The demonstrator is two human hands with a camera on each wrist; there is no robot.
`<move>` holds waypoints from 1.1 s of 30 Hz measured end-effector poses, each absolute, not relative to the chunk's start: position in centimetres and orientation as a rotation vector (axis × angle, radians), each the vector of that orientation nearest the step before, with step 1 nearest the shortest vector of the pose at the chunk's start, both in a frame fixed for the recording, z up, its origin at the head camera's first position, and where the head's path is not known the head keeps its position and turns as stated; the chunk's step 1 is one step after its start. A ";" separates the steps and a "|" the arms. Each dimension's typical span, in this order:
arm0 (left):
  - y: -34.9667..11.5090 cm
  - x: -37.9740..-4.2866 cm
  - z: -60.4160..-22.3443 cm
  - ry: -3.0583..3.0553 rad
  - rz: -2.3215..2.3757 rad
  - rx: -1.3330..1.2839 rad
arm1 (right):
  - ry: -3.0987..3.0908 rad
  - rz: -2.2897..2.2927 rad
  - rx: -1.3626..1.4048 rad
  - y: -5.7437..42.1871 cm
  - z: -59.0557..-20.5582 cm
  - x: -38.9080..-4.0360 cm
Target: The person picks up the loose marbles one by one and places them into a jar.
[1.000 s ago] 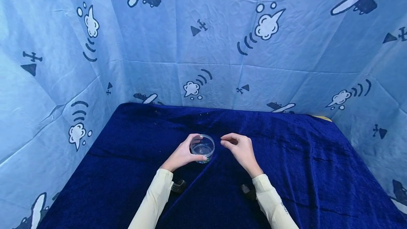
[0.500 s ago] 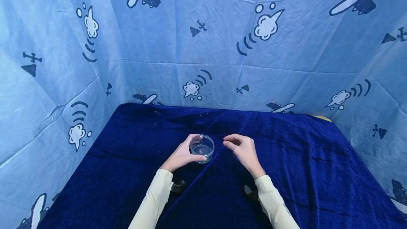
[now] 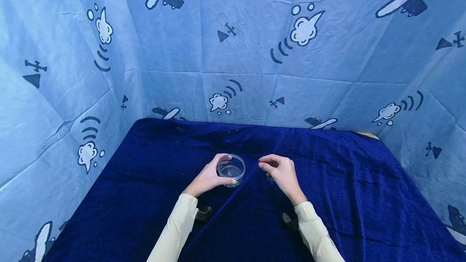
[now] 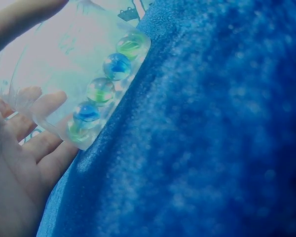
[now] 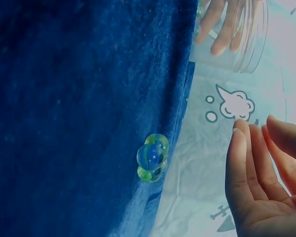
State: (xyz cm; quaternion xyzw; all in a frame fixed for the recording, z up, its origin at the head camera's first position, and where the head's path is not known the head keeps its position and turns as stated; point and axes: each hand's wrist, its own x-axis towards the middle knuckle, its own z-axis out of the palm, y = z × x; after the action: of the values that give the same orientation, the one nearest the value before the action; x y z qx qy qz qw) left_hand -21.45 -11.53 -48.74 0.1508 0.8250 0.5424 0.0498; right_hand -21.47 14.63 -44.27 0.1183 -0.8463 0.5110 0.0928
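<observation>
My left hand (image 3: 210, 178) grips a clear round plastic jar (image 3: 231, 168), with the thumb on the near side and the fingers round the far side. Glass marbles (image 4: 101, 91) with green and blue swirls lie at the jar's bottom in the left wrist view. No lid is on the jar. To its right, my right hand (image 3: 283, 173) hovers over the cloth with loosely bent fingers. I see nothing between its thumb and fingertips. A small cluster of green and blue marbles (image 5: 152, 157) rests on the cloth just below that hand, partly covered by it in the head view.
A dark blue velvet cloth (image 3: 153, 161) covers the table. Light blue curtains (image 3: 247, 51) with aeroplane prints surround its back and sides. Dark wrist devices show under both forearms. Tiny specks lie towards the table's back.
My right hand has shifted slightly right, away from the jar. Loose marbles beside it have come into view from under the hand. The left hand and the jar have stayed put.
</observation>
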 end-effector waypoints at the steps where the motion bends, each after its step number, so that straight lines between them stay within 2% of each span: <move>1: -11.5 -21.5 -48.8 2.523 1.643 0.465 | -2.513 1.510 0.351 14.7 -44.3 -21.5; 33: -11.6 -21.5 -48.7 2.522 1.652 0.482 | -2.690 1.379 0.279 17.4 -45.0 -21.6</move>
State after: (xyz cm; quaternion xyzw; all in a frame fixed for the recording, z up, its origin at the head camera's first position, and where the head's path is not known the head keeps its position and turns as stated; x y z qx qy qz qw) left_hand -21.51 -11.59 -48.71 0.1577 0.8251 0.5407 0.0443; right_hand -21.58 17.42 -45.05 0.0919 -0.8849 0.4535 0.0530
